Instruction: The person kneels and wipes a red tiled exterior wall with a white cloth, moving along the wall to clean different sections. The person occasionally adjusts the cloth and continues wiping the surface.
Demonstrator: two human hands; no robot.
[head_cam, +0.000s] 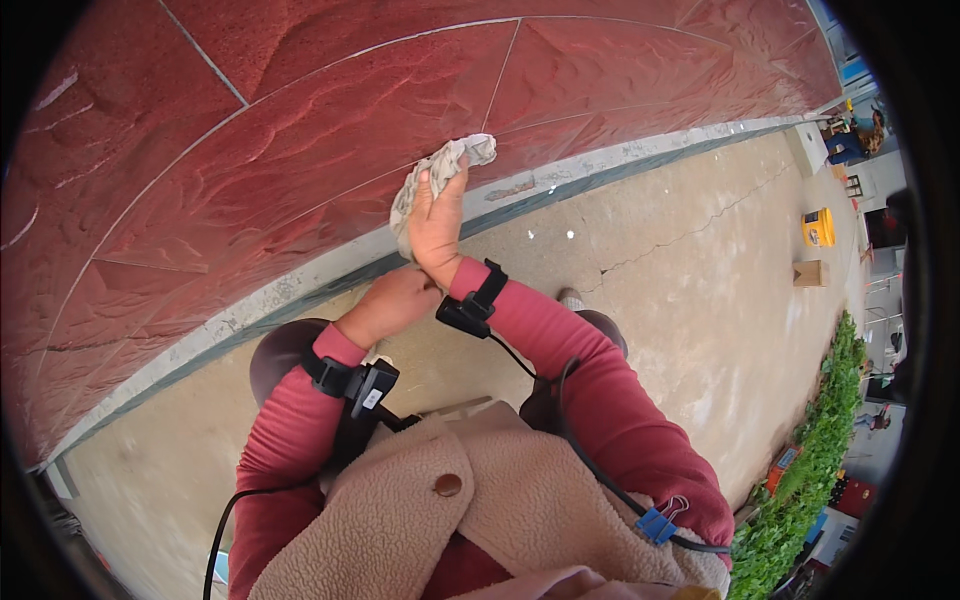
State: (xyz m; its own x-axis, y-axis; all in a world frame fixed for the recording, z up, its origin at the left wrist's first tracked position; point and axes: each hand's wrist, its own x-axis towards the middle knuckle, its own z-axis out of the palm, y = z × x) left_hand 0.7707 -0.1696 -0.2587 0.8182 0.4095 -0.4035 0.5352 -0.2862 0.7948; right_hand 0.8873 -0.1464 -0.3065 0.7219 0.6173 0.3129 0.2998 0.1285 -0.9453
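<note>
A crumpled greyish-white cloth lies against the red stone-tiled wall, low down near the wall's base. My right hand grips this cloth and presses it to the tiles, thumb and fingers pointing up the wall. Just below and to the left is my left hand, its back towards me and its fingers curled close by the right wrist. Those fingertips are hidden, so whether they hold anything cannot be made out. Both wrists carry strapped black devices with cables.
A pale ledge runs along the wall's foot above the concrete floor. Farther right stand a yellow bucket and a small wooden box. Green plants line the right side. A person is at the far upper right.
</note>
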